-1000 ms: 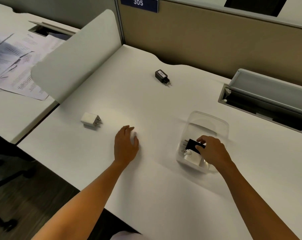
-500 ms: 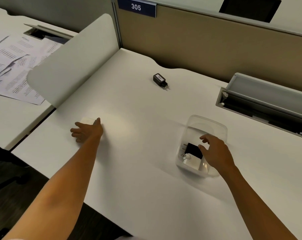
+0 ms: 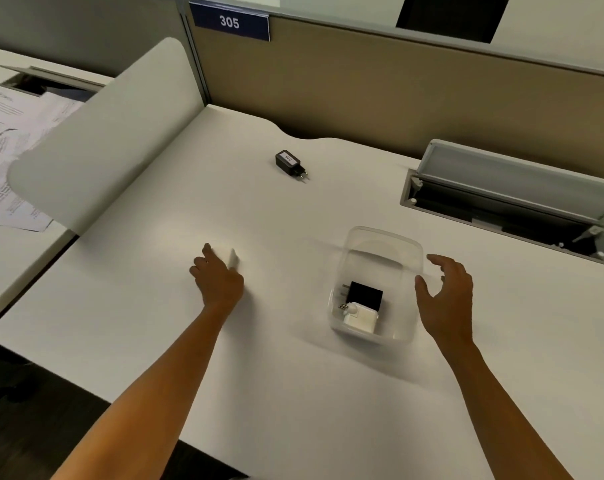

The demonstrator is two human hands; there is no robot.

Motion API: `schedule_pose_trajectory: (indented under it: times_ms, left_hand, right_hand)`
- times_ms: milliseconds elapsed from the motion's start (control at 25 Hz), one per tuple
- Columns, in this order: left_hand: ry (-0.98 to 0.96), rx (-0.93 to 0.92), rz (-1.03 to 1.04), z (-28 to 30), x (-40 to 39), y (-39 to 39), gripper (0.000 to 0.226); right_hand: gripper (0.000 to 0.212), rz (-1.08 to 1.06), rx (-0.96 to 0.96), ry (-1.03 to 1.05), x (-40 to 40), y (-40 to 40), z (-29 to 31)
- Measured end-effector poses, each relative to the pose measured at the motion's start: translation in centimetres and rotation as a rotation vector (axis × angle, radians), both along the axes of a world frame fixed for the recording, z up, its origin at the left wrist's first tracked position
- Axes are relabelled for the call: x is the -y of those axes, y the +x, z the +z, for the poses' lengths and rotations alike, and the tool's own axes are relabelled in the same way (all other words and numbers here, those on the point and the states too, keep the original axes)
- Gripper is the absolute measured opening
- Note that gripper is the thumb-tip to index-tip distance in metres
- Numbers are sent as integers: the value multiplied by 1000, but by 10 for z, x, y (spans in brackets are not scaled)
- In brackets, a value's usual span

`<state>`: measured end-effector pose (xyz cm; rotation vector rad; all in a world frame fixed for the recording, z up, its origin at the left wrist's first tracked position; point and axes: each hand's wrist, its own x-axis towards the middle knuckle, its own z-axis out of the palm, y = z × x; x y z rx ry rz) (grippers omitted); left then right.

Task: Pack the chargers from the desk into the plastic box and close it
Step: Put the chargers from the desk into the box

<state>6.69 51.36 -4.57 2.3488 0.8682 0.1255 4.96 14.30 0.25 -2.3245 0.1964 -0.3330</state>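
A clear plastic box [image 3: 383,237] stands open on the white desk [image 3: 293,358], right of centre. Inside it lie a black charger [image 3: 366,292] and a white charger [image 3: 361,317], side by side at the near end. My right hand [image 3: 447,299] hovers just right of the box, fingers spread and holding nothing. My left hand [image 3: 217,278] is left of the box, curled over a small white charger [image 3: 233,259], of which only a blurred sliver shows. Another black charger [image 3: 289,161] with a white label lies alone further back on the desk.
A curved white divider [image 3: 96,140] borders the desk on the left, with papers [image 3: 13,133] on the neighbouring desk beyond it. An open cable tray [image 3: 508,202] is sunk into the desk at the back right. A tan partition with a "305" sign [image 3: 229,22] closes off the back.
My left hand reached to the white charger at the left, closed on it and has come back rightward with it. My right hand left the black charger in the box and drew out to its right side.
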Motion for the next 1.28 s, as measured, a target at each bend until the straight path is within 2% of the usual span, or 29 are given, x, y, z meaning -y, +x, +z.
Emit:
schedule_pose_trajectory:
  times_ms: [120, 240, 360, 440, 560, 640, 920, 1160, 1280]
  left_hand:
    - [-157, 127, -214, 16, 52, 0, 69]
    - [-219, 275, -525, 43, 99, 11, 61]
    - [-241, 319, -831, 66, 132, 22, 60]
    - [-207, 245, -1006, 74, 148, 30, 61]
    - [-113, -54, -1199, 73, 173, 43, 63]
    - [-64, -213, -1207, 67, 185, 49, 65]
    - [91, -359, -1232, 55, 198, 71, 72]
    - [18, -402, -1218, 44, 193, 79, 50]
    - [-6, -332, -1220, 41, 191, 81, 40]
  right_hand:
    - [39, -68, -83, 133, 6, -9, -8]
    - [28, -110, -151, 282, 9, -17, -13]
    - [21, -97, -201, 349, 12, -21, -15]
    - [20, -77, -221, 363, 12, -21, -13]
    - [22, -77, -235, 394, 15, -20, -12]
    - [23, -71, -258, 415, 17, -20, -14]
    - [27, -70, -295, 412, 9, -19, -21]
    - [27, -84, -288, 260, -2, -9, -21]
    - [24, -86, -263, 195, -10, -2, -20]
